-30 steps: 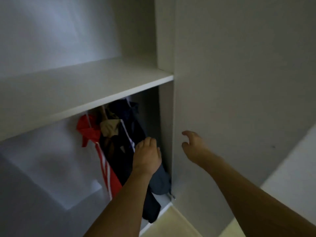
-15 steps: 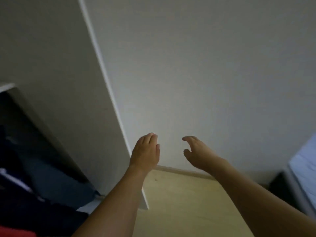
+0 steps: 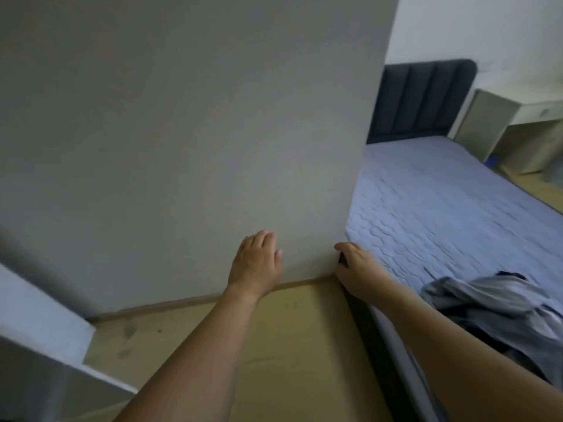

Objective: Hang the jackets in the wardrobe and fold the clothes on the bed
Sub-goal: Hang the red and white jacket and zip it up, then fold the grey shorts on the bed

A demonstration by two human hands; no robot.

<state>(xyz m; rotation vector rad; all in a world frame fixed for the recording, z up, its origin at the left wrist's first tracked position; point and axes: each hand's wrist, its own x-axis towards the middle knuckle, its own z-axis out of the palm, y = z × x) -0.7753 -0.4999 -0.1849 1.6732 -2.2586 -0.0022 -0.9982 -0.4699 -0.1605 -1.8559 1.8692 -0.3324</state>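
My left hand [image 3: 257, 260] is stretched out in front of me, empty, fingers relaxed, in front of a plain wall. My right hand [image 3: 358, 268] reaches forward beside it, empty too, fingers loosely bent, above the near corner of the bed [image 3: 432, 208]. The bed has a pale blue quilted cover and a dark padded headboard [image 3: 423, 99]. A heap of grey and dark clothes [image 3: 493, 303] lies on the bed at the right, just past my right forearm. A white panel of the wardrobe [image 3: 39, 318] shows at the lower left; its inside is out of view.
A grey wall [image 3: 189, 132] fills the middle and left of the view. Light wooden floor [image 3: 292, 345] runs between wardrobe and bed. A pale desk or cabinet [image 3: 518, 129] stands beyond the bed at the far right.
My view has swung right, from the wardrobe with its hanging jackets, across the wall, to the bed. Both hands have stayed empty and held out in front of me.
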